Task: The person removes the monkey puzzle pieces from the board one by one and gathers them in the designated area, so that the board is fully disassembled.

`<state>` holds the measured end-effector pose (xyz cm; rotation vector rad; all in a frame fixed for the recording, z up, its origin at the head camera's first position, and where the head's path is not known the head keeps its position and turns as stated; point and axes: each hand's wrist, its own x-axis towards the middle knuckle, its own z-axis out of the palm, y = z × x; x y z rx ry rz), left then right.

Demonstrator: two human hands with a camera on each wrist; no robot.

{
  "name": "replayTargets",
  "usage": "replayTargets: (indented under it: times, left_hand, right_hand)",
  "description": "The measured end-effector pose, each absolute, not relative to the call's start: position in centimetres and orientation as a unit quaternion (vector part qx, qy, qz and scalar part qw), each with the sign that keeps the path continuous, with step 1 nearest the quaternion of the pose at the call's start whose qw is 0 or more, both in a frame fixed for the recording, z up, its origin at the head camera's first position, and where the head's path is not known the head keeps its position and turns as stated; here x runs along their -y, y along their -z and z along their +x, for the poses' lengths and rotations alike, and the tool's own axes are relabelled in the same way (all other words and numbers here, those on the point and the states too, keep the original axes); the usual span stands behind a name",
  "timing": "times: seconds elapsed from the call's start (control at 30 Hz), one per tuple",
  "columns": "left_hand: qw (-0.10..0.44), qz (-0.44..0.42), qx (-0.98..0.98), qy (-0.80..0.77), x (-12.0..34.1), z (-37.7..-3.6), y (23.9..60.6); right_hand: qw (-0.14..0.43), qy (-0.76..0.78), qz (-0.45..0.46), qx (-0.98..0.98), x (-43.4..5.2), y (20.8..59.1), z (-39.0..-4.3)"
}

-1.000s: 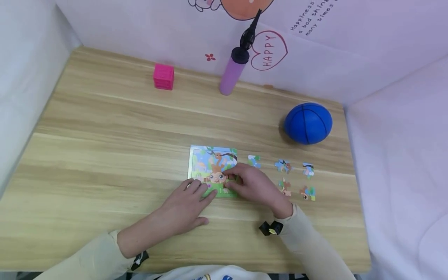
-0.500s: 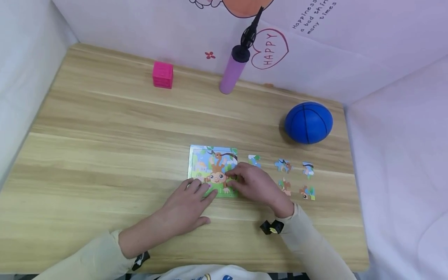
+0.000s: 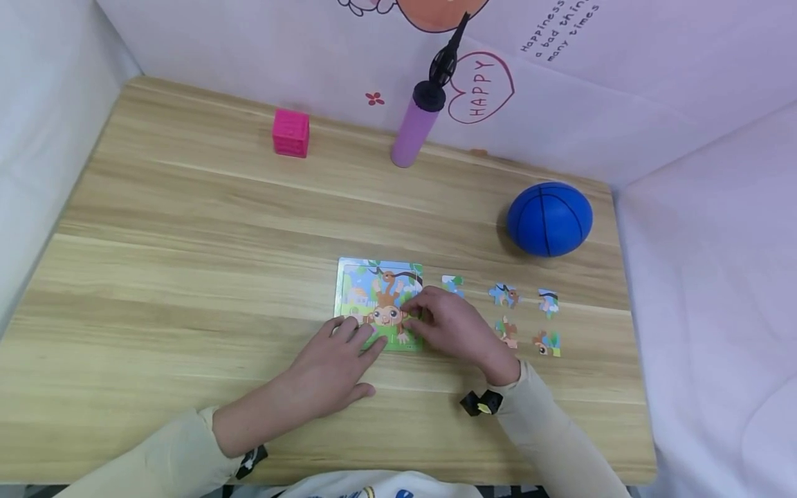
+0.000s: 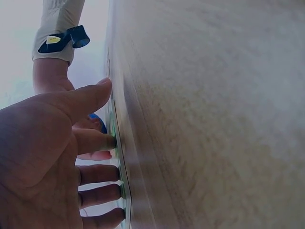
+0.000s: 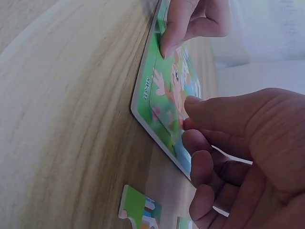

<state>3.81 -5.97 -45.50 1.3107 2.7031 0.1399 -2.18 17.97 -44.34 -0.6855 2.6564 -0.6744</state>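
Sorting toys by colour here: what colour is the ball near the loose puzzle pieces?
The ball is blue with thin dark seam lines, clearest in the head view.

The puzzle board (image 3: 378, 303) lay on the table (image 3: 187, 277), between the two hands and just ahead of them. The left hand (image 3: 330, 370) rested on the board's near left corner; the right hand (image 3: 451, 328) sat on its near right edge. Five loose puzzle pieces (image 3: 526, 318) lay to the right of the right hand. The ball (image 3: 548, 219) stood farther off, beyond those pieces. Well ahead of both hands, by the back wall, the pump (image 3: 414, 128) leaned, with the cube (image 3: 290, 133) to its left.
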Motion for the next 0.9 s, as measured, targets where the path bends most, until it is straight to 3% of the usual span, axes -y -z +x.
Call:
replayTargets:
  times: [0.63,0.9]
  left_hand:
    - [0.062,0.437,-0.896,-0.046,5.91,3.63,45.59]
    - [0.063,0.437,-0.896,-0.049,5.89,3.7,45.67]
  right_hand:
    - [0.139,0.278,-0.218,-0.925,-18.1,43.86,-2.07]
    - [0.168,0.3,-0.214,-0.914,-18.18,43.55,-1.75]
